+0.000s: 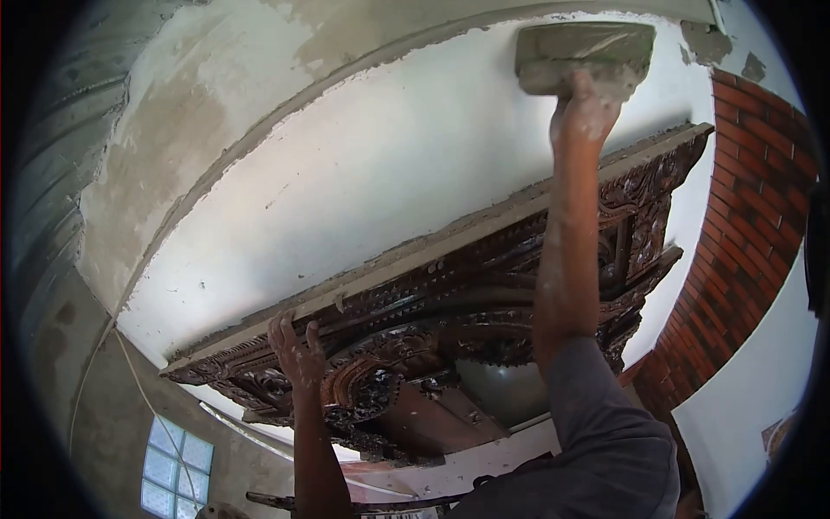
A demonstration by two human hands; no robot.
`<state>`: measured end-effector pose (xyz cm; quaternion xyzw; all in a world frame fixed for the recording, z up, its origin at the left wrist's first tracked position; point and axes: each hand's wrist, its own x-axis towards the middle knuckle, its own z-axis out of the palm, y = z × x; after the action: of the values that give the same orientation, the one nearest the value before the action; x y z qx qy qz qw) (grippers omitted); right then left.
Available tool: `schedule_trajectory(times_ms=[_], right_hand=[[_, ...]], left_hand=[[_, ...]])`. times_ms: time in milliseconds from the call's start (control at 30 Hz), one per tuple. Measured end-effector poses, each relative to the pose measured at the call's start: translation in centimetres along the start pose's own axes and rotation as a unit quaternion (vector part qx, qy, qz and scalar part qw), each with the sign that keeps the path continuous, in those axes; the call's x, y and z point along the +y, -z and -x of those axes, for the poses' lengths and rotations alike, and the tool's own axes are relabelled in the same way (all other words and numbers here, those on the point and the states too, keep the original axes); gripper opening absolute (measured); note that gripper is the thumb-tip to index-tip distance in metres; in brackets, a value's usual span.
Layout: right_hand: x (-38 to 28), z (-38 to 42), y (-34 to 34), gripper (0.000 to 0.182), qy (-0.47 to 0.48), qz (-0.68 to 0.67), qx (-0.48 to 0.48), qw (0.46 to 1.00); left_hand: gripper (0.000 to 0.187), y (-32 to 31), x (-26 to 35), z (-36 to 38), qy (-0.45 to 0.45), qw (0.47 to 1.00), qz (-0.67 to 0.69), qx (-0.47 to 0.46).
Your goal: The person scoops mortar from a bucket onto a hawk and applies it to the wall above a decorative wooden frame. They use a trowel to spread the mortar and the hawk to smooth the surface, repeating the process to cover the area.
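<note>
My right hand [590,112] is raised high and closed around a plastering trowel [553,59]. The trowel is smeared with wet grey plaster, and its flat blade lies against the top of the white wall [380,156], just under a rough plaster edge. Plaster also marks my fingers and wrist. Lower down on the left, my left hand [298,353] grips the top ledge of a dark carved wooden cabinet [467,303], its fingers hooked over the dusty edge. The cabinet fixes against the wall below the white strip.
Grey, patchy plaster [207,112] covers the upper wall and ceiling. A red brick strip [735,225] runs down the right side. At lower left are a glass-block window [177,467] and a hanging cord [138,389]. A dark screen [501,389] sits inside the cabinet.
</note>
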<state>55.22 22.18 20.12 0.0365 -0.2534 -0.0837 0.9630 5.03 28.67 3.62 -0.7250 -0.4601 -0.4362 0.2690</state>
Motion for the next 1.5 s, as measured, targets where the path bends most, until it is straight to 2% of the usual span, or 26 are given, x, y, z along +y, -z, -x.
schedule_trajectory(times_ms=[100,133,167,233,267,400,467,567,633,700,733,767,800,900,967,1033,1100,1133,1200,1233,1300,1333,1400,1433,1467,1500], right_hand=[[-0.6,-1.6,-1.6,0.054,-0.079,0.002,-0.040,0.996],[0.3,-0.4,-2.2,0.047,-0.017,-0.025,-0.069,0.997],[0.1,1.3,-3.5,0.046,-0.044,-0.015,-0.038,0.998],[1.9,4.8,-3.7,0.045,0.019,0.105,-0.073,0.992],[2.6,7.4,-4.6,0.048,0.011,0.149,-0.082,0.985],[1.3,16.5,-10.0,0.063,-0.108,-0.035,-0.092,0.989],[0.6,20.6,-12.6,0.068,-0.135,0.002,-0.098,0.986],[0.8,27.7,-16.2,0.076,-0.279,-0.180,-0.104,0.937],[1.7,32.9,-19.3,0.083,-0.231,-0.088,-0.098,0.964],[2.1,37.0,-21.9,0.091,-0.259,-0.141,-0.122,0.948],[1.9,38.4,-22.9,0.085,-0.188,-0.138,-0.163,0.959],[2.2,40.2,-24.0,0.088,-0.193,-0.147,-0.174,0.954],[2.1,42.2,-24.9,0.089,-0.208,-0.141,-0.182,0.951],[1.7,47.3,-26.4,0.088,-0.280,-0.158,-0.215,0.922],[0.7,49.8,-26.4,0.088,-0.355,-0.184,-0.247,0.883],[1.3,52.7,-25.4,0.083,-0.336,-0.185,-0.198,0.902],[-0.5,50.3,-22.0,0.065,-0.461,-0.310,-0.175,0.813],[-1.3,48.6,-20.4,0.060,-0.528,-0.247,-0.173,0.794],[-2.7,45.3,-17.7,0.050,-0.568,-0.244,-0.135,0.774],[0.6,46.5,-13.9,0.044,-0.369,-0.040,-0.329,0.868],[2.9,46.2,-9.6,0.037,-0.159,0.160,-0.487,0.844],[0.9,43.7,-9.5,0.036,-0.198,0.159,-0.488,0.835],[-2.8,39.5,-9.7,0.036,-0.365,0.019,-0.413,0.834],[-4.5,37.8,-10.1,0.038,-0.480,-0.119,-0.316,0.810],[-5.4,36.8,-10.1,0.039,-0.571,-0.253,-0.207,0.753],[-5.7,36.3,-9.3,0.042,-0.565,-0.235,-0.210,0.762]], left_hand=[[0.041,-0.1,0.0,0.0,0.003,1.000,-0.013,0.001],[0.041,-0.1,0.2,-0.1,0.000,1.000,-0.010,0.004],[0.040,-0.1,0.4,-0.2,-0.003,1.000,-0.007,0.007],[0.040,0.2,0.4,0.0,-0.005,1.000,-0.002,0.009],[0.040,0.1,0.4,0.0,-0.007,1.000,0.002,0.014],[0.040,0.2,0.3,0.0,-0.014,1.000,0.002,0.022],[0.041,-0.1,-0.1,0.2,-0.023,0.999,0.005,0.034],[0.042,0.1,0.0,0.2,-0.001,0.999,0.004,0.033],[0.043,-0.1,-0.2,0.2,0.001,0.999,0.008,0.036],[0.045,-0.8,-1.3,0.7,-0.018,0.999,0.007,0.048],[0.047,-1.7,-1.8,1.1,0.004,0.998,0.043,0.038],[0.048,-2.5,-2.3,1.7,0.029,0.996,0.078,0.029],[0.049,-3.2,-2.7,2.1,0.051,0.992,0.113,0.021],[0.051,0.0,0.3,0.1,0.033,0.996,0.006,0.078],[0.048,-0.3,0.3,0.1,0.036,0.996,-0.007,0.086],[0.048,-0.4,-0.2,0.3,0.039,0.995,-0.006,0.093],[0.051,-0.8,-0.6,0.4,0.037,0.994,0.017,0.102],[0.053,-1.2,-0.5,0.8,0.095,0.992,0.056,0.062],[0.057,-1.6,-0.5,1.7,0.208,0.969,0.133,-0.013],[0.057,-1.7,-0.9,2.0,0.153,0.983,0.097,0.020],[0.057,-2.1,-2.1,2.0,0.031,0.996,0.024,0.078],[0.055,-2.3,-2.3,1.8,0.006,0.999,-0.004,0.049],[0.056,-1.3,-1.6,1.6,0.057,0.997,0.056,-0.004],[0.056,-0.7,-1.4,1.5,0.082,0.993,0.083,-0.028],[0.060,-0.4,-1.2,1.1,0.122,0.985,0.108,-0.054],[0.061,0.1,-0.8,1.6,0.164,0.952,0.254,-0.047]])
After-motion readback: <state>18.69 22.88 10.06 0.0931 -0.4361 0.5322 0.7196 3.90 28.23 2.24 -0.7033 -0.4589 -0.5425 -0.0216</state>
